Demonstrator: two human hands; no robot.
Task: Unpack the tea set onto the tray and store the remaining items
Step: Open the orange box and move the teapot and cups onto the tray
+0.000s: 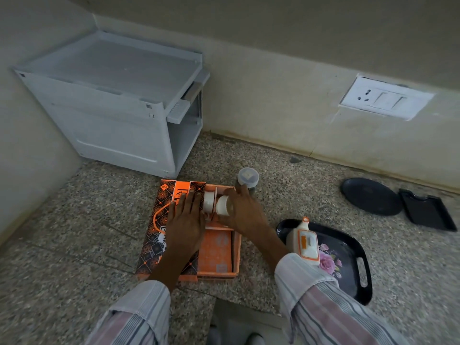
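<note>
A home: speckled stone floor (298,185), wall socket (385,98), plastic storage cabinet (112,100).

Head camera looks steeply down, seemingly close, over floor (298,190).

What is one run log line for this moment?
left hand: on box | right hand: gripping cup | tray: teapot

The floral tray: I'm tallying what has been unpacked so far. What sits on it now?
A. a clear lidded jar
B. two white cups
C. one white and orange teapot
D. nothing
C: only the white and orange teapot rests on the floral tray; the cups are in the orange box.
</note>
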